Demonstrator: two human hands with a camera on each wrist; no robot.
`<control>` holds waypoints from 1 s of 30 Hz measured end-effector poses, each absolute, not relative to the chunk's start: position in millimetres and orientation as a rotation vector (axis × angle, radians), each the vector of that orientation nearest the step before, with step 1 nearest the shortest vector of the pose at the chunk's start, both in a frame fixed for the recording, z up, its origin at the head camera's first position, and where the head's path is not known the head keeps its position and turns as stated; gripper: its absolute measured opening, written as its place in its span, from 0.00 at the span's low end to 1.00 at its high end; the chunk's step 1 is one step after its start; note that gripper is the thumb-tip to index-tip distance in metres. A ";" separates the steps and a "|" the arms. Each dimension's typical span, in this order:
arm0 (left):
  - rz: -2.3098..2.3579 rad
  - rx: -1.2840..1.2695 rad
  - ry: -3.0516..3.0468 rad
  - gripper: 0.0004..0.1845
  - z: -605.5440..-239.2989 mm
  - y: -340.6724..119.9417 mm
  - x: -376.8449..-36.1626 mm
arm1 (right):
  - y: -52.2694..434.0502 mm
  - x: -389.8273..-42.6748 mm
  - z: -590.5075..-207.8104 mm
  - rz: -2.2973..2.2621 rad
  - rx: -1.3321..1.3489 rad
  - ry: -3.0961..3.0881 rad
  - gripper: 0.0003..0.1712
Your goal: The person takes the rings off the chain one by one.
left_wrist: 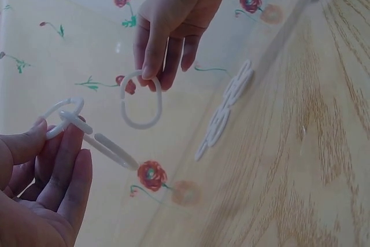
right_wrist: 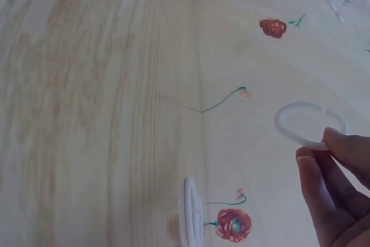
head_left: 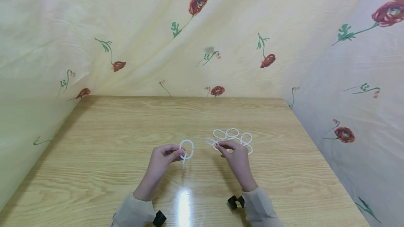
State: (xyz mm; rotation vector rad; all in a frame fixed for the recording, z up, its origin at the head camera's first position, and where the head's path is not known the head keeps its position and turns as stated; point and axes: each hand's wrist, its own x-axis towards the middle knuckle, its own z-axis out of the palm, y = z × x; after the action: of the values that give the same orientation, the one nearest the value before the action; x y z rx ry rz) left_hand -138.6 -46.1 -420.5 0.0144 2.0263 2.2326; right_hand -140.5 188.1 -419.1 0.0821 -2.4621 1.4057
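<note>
My left hand pinches a white plastic ring above the wooden table; a second white piece hangs from it. In the left wrist view, the left hand pinches the linked rings, and an opened tail sticks out. My right hand pinches a single white ring a short way to the right. The right wrist view shows the right hand gripping that oval ring. The two hands are apart.
Several loose white rings lie in a cluster on the table just beyond my right hand. Floral cloth hangs behind and along both sides of the table. One ring shows edge-on in the right wrist view.
</note>
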 end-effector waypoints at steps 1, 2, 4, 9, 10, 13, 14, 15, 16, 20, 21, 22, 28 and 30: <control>2.230 0.012 2.032 0.08 -420.0 -46.1 -138.2 | 188.5 -141.3 -419.6 1.412 0.073 -2.464 0.06; 2.229 0.009 2.036 0.08 -419.5 -46.3 -137.9 | 188.9 -142.0 -420.1 1.416 0.063 -2.469 0.06; 2.223 0.007 2.044 0.08 -418.9 -46.5 -137.3 | 189.3 -143.9 -420.8 1.427 0.045 -2.473 0.07; 2.210 0.013 2.049 0.08 -418.6 -47.6 -136.8 | 189.4 -150.7 -422.5 1.455 0.018 -2.480 0.08; 2.210 0.016 2.047 0.09 -418.5 -47.8 -136.8 | 189.4 -152.4 -423.1 1.459 0.013 -2.485 0.09; 2.211 0.026 2.051 0.09 -418.4 -48.0 -137.1 | 189.3 -157.8 -425.0 1.476 -0.008 -2.502 0.09; 2.215 0.029 2.051 0.09 -418.3 -48.1 -137.2 | 189.1 -159.5 -425.1 1.483 -0.018 -2.509 0.09; 2.217 0.031 2.050 0.09 -418.3 -48.2 -137.4 | 188.9 -161.2 -425.5 1.494 -0.030 -2.512 0.09; 2.219 0.031 2.049 0.09 -418.1 -48.2 -137.4 | 188.6 -162.9 -425.9 1.501 -0.038 -2.515 0.10; 2.218 0.028 2.051 0.09 -417.7 -48.1 -137.5 | 187.0 -169.7 -427.0 1.550 -0.096 -2.522 0.11; 2.216 0.027 2.054 0.09 -417.6 -48.1 -137.4 | 186.5 -171.7 -427.6 1.561 -0.110 -2.525 0.11; 2.212 0.024 2.057 0.09 -417.5 -47.9 -137.4 | 185.9 -173.6 -428.2 1.569 -0.120 -2.529 0.12; 2.210 0.023 2.061 0.09 -417.0 -47.9 -136.8 | 183.7 -183.6 -429.6 1.621 -0.167 -2.570 0.14; 2.213 0.030 2.063 0.09 -417.1 -48.3 -136.5 | 183.3 -186.5 -429.9 1.632 -0.172 -2.588 0.14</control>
State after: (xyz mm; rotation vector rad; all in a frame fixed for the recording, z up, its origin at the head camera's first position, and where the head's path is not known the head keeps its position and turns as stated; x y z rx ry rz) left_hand -136.5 -48.3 -417.1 0.0299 2.0628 2.2129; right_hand -186.5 183.3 -429.9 -0.1724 -2.5879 1.6317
